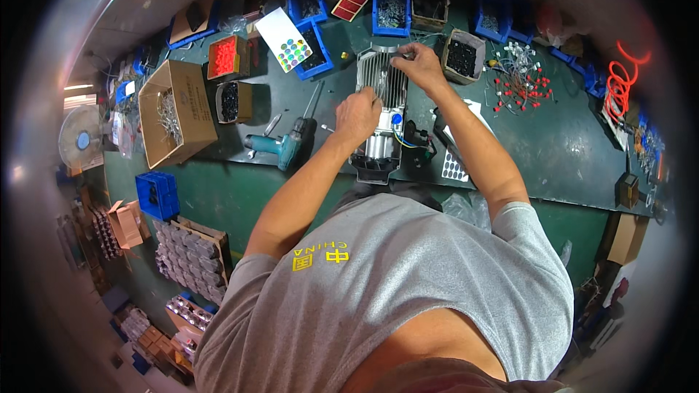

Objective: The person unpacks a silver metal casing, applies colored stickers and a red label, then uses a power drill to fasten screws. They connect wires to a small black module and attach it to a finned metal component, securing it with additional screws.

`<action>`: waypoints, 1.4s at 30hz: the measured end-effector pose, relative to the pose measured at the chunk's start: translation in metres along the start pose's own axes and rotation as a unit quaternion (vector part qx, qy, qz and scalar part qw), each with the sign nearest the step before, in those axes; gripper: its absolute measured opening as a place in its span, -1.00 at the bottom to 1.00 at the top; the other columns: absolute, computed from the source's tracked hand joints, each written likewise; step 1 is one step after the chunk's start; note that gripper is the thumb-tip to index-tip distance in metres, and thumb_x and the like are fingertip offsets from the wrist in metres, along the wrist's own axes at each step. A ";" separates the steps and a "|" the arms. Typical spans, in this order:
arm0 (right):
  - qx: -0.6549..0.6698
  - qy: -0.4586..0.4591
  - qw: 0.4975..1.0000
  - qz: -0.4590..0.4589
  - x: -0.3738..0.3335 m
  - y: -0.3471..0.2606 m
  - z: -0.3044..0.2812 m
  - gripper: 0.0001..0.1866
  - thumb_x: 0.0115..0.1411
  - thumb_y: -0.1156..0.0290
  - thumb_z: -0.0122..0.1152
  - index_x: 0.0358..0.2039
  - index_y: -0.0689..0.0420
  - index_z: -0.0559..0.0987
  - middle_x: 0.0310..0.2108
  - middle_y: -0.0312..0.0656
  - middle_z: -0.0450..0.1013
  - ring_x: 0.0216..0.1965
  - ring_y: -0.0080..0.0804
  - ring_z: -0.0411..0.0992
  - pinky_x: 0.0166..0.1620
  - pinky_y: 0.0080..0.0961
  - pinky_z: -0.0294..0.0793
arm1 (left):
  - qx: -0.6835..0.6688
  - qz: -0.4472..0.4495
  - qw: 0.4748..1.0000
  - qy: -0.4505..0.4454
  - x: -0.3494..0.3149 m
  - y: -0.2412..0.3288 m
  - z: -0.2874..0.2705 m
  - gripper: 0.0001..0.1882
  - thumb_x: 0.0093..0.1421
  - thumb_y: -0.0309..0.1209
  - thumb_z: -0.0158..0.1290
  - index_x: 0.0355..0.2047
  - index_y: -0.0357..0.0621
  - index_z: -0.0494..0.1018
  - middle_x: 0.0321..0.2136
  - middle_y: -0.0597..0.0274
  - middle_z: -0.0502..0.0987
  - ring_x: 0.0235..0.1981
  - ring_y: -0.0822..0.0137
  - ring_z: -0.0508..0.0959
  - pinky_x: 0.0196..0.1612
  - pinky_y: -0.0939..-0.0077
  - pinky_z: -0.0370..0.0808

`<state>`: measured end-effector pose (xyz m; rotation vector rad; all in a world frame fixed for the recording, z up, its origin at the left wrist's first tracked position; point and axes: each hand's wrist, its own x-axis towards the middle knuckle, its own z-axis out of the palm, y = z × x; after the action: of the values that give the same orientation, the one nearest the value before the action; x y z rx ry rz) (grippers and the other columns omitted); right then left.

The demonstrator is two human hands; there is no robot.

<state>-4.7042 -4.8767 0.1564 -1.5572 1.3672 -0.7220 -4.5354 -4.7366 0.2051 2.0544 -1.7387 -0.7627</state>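
Observation:
A silver finned electric motor [394, 94] lies lengthwise on the dark green bench in front of me. A blue round part and several coloured wires [413, 143] show at its near right side. My left hand [358, 112] is closed against the motor's left edge, fingers curled over the fins. At its far end, my right hand [422, 67] is closed in a pinch close to the end rim; what its fingertips hold, if anything, is too small to make out. Left of the motor lies a teal cordless drill [280, 145] with a long bit.
A cardboard box [191, 105] of metal parts stands left, beside small boxes of red caps [224, 56] and black parts [230, 102]. Blue bins [391, 11] line the back. A small box [464, 56] and a heap of red-tipped wires [520, 84] sit right.

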 end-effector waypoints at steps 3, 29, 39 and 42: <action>-0.050 -0.023 0.998 -0.014 0.004 -0.008 0.001 -0.41 -0.11 0.11 0.54 -0.12 0.23 0.66 -0.23 -0.02 0.65 -0.17 -0.19 0.63 -0.05 -0.33 0.59 | -0.006 -0.025 1.000 -0.006 0.002 0.002 -0.002 -0.73 0.23 -0.27 0.14 -0.36 -0.27 0.50 -0.40 -0.17 0.62 -0.26 -0.25 0.61 -0.17 -0.08 0.50; 0.163 -0.063 0.985 0.012 0.023 -0.011 -0.030 -0.64 0.41 0.30 -0.04 0.04 0.22 0.59 -0.32 -0.25 0.56 -0.30 -0.49 0.48 -0.19 -0.52 0.48 | 0.064 0.047 0.993 -0.085 0.018 0.014 -0.005 -0.41 0.15 -0.39 0.01 0.24 -0.14 0.40 -0.33 -0.32 0.62 -0.23 -0.29 0.61 -0.04 -0.15 0.51; 0.175 -0.056 0.982 -0.051 0.044 -0.015 -0.046 -0.72 0.37 0.35 0.13 -0.05 0.30 0.58 -0.12 -0.15 0.64 -0.16 -0.42 0.54 0.00 -0.41 0.51 | 0.065 0.048 0.993 -0.082 0.020 0.020 -0.006 -0.41 0.16 -0.37 0.03 0.25 -0.13 0.39 -0.34 -0.33 0.62 -0.23 -0.28 0.62 -0.03 -0.13 0.51; 0.152 -0.038 0.980 -0.118 0.051 -0.007 -0.035 -0.75 0.32 0.35 0.22 -0.16 0.27 0.66 -0.16 -0.17 0.65 -0.17 -0.45 0.54 -0.01 -0.46 0.51 | 0.068 0.044 0.993 -0.085 0.018 0.021 -0.007 -0.41 0.17 -0.37 0.03 0.25 -0.12 0.39 -0.34 -0.34 0.61 -0.24 -0.27 0.63 -0.04 -0.14 0.51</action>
<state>-4.7213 -4.9351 0.1703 -1.4955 0.9710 -0.9577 -4.5460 -4.7589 0.2196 2.0341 -2.0115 -0.8334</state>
